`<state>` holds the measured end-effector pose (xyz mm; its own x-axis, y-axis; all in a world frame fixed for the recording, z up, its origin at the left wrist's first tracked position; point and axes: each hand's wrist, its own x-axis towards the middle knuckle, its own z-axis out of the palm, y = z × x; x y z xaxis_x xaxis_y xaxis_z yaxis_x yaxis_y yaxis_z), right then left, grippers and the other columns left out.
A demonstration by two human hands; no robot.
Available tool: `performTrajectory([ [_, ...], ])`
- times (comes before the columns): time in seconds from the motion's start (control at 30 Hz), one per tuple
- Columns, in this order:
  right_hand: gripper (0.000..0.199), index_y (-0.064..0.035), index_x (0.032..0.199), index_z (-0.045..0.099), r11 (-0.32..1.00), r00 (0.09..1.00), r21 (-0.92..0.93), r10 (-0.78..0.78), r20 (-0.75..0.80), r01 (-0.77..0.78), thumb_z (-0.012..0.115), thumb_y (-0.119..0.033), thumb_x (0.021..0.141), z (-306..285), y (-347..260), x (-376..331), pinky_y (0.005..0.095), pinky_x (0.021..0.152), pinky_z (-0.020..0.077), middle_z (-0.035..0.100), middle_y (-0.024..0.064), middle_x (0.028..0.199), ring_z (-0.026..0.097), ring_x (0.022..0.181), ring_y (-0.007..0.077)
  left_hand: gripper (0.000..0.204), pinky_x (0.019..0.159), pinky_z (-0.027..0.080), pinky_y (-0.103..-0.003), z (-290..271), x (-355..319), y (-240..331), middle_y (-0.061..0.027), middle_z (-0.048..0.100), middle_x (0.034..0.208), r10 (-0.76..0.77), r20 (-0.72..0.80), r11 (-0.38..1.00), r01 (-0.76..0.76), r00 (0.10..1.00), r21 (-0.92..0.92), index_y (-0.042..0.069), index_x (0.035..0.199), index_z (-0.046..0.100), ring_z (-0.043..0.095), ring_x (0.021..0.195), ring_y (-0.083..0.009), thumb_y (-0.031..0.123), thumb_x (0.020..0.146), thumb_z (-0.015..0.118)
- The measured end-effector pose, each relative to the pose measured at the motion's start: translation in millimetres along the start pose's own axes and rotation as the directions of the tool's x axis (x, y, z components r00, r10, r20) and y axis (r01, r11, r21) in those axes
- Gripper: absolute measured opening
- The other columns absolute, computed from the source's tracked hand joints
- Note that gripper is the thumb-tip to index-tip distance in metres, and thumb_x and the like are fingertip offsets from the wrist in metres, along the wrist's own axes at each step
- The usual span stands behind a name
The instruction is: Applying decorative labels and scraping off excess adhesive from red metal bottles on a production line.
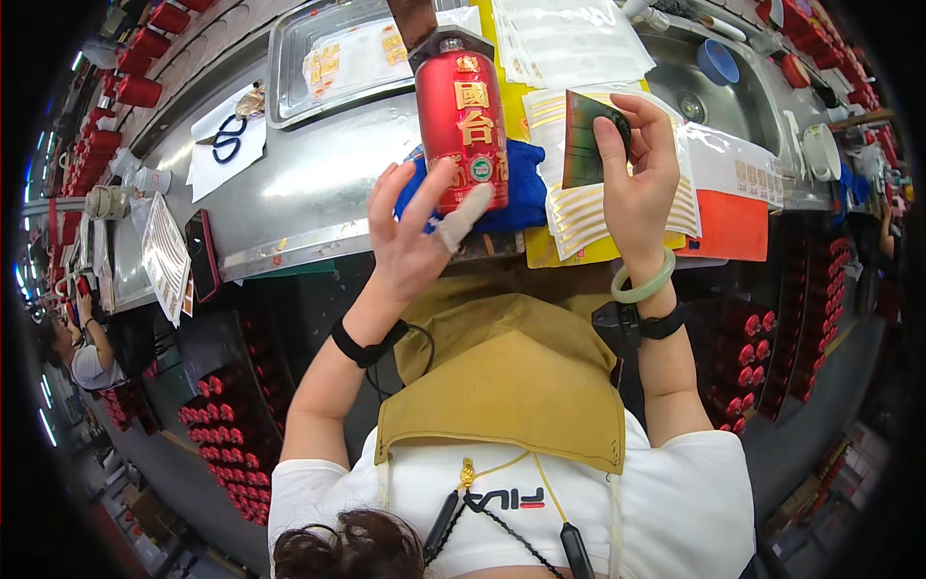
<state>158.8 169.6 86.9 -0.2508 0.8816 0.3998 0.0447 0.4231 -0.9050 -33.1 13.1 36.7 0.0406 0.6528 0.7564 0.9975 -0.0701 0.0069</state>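
Observation:
A red bottle (463,116) with raised gold characters and a small round green-and-white sticker lies on a bunched blue cloth (526,183), its neck under a metal bracket (415,21). My left hand (410,232) is at the bottle's lower end, its fingers by the left edge. The thumb, in a white finger cot (465,217), lies against the base near the sticker. To the right of the bottle, my right hand (641,174) pinches a thin dark green rectangular card (584,140) between thumb and fingers. Below the card are sheets with gold strips (579,217).
A metal tray (289,111) with label pieces stands behind left; dark-handled scissors (229,138) lie on paper. A phone (202,256) sits at the table's left edge. White sheets (574,43) lie behind, beside a sink (762,106) with a blue bowl (717,62). Red bottles fill racks below.

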Motion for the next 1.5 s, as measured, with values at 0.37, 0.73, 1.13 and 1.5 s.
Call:
performTrajectory([
  [0.37,0.025,0.0016,0.121,0.065,0.993,0.993,0.041,0.104,0.063,-0.107,0.068,-0.004,0.097,-6.7,9.8,-2.9,0.0276,0.086,0.0532,0.071,0.0091,0.103,0.068,0.092,0.0142,0.065,0.115,0.04,-0.055,2.9,34.2,-13.9,-0.005,0.048,0.154,0.025,0.169,0.999,-0.018,0.985,-0.043,0.037,0.13,0.07,0.036,0.142,-0.036,0.042,0.068,0.091],
  [0.73,0.024,-0.0139,0.102,0.075,0.636,0.616,-0.151,-0.615,0.493,0.756,0.071,-0.008,0.079,40.4,-8.7,30.5,0.0376,0.089,0.0491,0.072,0.001,0.095,0.064,0.085,0.024,0.122,0.112,0.044,-0.045,-4.4,34.2,6.1,-0.0184,0.048,0.151,-0.438,0.302,0.762,0.528,0.847,-0.376,-0.002,0.156,0.03,0.052,0.136,-0.0329,0.021,0.06,0.101],
  [1.13,0.016,-0.0153,0.1,0.07,0.666,0.47,0.101,-0.617,0.631,0.739,0.067,-0.011,0.085,26.4,-18.6,-1.7,0.0355,0.084,0.0498,0.072,0.0004,0.097,0.064,0.088,0.0201,0.111,0.104,0.05,-0.041,9.5,21.6,2.4,-0.0226,0.058,0.14,-0.48,0.283,0.618,0.549,0.83,-0.563,-0.006,0.152,0.037,0.062,0.125,-0.0358,0.023,0.064,0.099],
  [1.5,0.029,0.0004,0.091,0.06,0.842,0.9,-0.538,0.217,0.379,0.024,0.08,-0.02,0.088,-51.2,-6.3,41.6,0.0356,0.068,0.047,0.057,0.0111,0.079,0.056,0.072,0.0241,0.097,0.104,0.05,-0.035,6.8,15.7,5.4,-0.0177,0.062,0.14,-0.527,0.316,0.646,0.613,0.789,-0.454,0.0,0.153,0.043,0.061,0.126,-0.0233,0.007,0.071,0.093],
])
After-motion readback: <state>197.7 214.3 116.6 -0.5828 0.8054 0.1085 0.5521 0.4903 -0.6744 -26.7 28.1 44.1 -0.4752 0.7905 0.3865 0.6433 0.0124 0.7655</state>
